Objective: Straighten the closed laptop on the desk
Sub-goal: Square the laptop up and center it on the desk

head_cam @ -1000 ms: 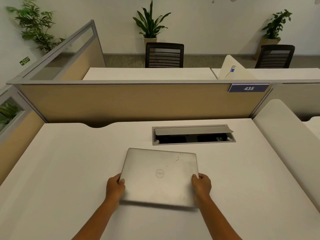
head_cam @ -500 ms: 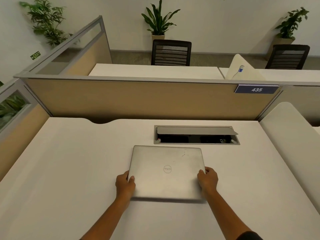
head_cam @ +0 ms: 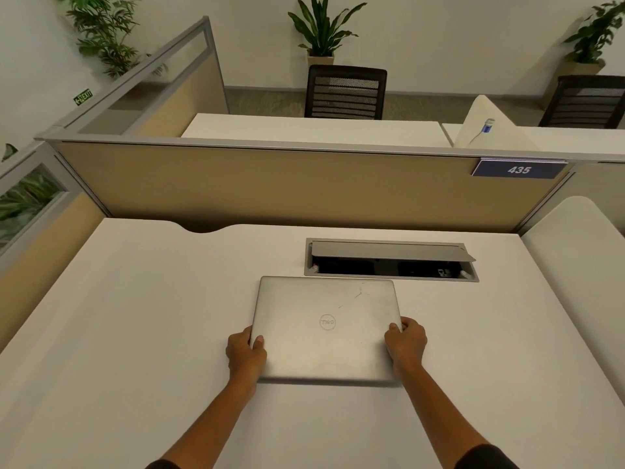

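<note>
Silver closed laptop (head_cam: 326, 328) flat on the desk (head_cam: 135, 333), side edges clasped between left hand (head_cam: 245, 355) and right hand (head_cam: 406, 343).

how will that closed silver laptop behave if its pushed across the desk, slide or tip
The laptop is a flat, closed metal slab lying low on the smooth white desk, so it will likely slide, not tip or roll. It looks rigid and should turn as one piece. With the left hand and right hand gripping opposite side edges, it probably won't slip away.

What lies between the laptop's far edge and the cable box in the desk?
Nothing: the head view shows only a narrow bare strip of desk between the laptop and the cable box.
</note>
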{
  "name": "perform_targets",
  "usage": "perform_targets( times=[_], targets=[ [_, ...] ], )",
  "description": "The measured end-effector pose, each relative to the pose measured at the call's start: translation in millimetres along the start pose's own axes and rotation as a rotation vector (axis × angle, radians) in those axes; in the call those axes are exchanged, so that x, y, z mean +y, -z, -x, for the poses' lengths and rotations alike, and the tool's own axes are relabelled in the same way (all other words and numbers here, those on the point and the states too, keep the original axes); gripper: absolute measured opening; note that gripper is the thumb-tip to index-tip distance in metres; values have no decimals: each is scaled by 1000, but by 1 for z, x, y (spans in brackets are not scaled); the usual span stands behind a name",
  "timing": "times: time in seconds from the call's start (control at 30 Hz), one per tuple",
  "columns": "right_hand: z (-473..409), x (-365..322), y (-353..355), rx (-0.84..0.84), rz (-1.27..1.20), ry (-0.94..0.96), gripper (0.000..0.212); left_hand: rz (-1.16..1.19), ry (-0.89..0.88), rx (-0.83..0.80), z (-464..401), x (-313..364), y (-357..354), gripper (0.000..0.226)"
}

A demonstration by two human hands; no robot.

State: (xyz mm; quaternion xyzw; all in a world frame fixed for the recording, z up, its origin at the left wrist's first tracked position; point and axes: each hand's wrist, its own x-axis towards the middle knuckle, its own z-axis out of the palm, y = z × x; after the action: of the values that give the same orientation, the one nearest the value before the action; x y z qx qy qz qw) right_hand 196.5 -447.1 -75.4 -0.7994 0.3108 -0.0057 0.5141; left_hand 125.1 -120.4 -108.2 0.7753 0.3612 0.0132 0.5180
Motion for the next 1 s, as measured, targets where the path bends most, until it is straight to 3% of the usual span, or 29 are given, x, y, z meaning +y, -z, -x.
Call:
perform_targets(
  times=[1.0],
  targets=[
    [-20,28,-18,53,157,24,31,-68,14,6,-15,-26,-5,32]
  ],
)
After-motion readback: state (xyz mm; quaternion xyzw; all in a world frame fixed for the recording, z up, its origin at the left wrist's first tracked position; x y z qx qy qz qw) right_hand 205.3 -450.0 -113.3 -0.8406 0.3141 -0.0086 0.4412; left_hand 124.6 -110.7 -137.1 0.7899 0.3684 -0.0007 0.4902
